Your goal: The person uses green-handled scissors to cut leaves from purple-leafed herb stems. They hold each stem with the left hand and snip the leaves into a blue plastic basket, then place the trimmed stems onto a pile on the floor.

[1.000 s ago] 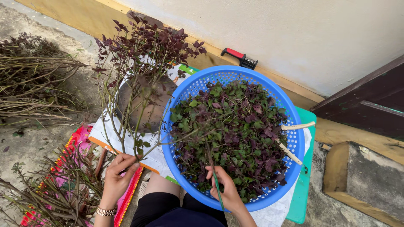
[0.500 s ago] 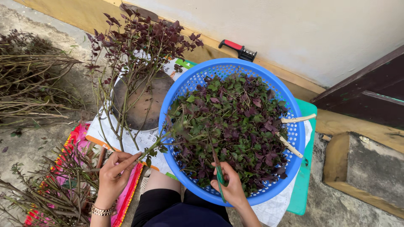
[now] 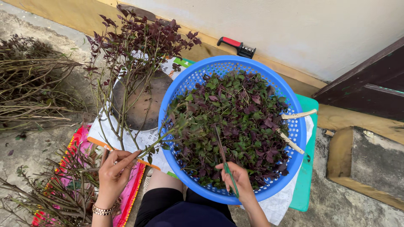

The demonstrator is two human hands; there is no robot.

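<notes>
Ground: concrete floor by wall.
Left hand (image 3: 114, 171): your fingers clamp leafy stalks (image 3: 126, 84), light, brittle; grip low.
Right hand (image 3: 240, 181): closed on stripped stem (image 3: 222, 157) over blue basket (image 3: 191, 80).

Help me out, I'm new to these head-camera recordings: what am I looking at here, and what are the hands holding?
The picture comes from a camera worn on a person's head, looking down at their own two hands. The left hand grips a bunch of purple-leaved stalks by their lower stems. The right hand pinches a thin green stem over a blue plastic basket full of picked green and purple leaves. Stripped bare stems lie on the ground to the left. A red-handled tool lies by the wall.
</notes>
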